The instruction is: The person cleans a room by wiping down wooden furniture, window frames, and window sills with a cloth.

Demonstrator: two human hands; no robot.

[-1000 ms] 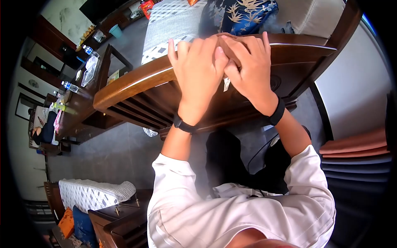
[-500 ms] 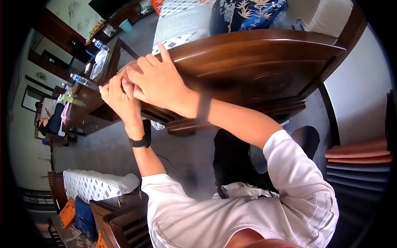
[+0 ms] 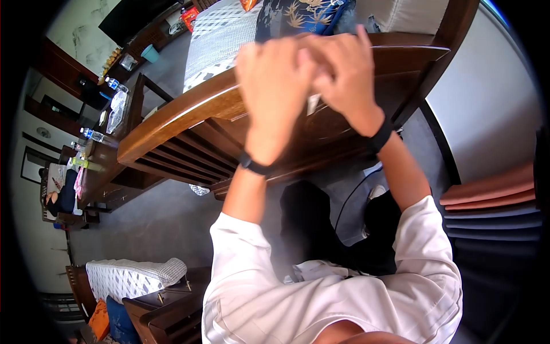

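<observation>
My left hand and my right hand are close together above the curved top rail of a dark wooden bench. Both are blurred by motion. The fingers look bent and closed, and one right finger sticks up. Just below, between the hands, a small pale patch shows; I cannot make out what it is or whether it is held. Dark bands circle both wrists.
A patterned blue cushion lies on the bench seat behind the rail. To the left, a long table carries water bottles. Folded cloths are stacked on the right. A second wooden seat stands at the lower left.
Both hands have moved right along the bench rail, from its left end toward its middle. The view has shifted, and the left end of the rail is now uncovered.
</observation>
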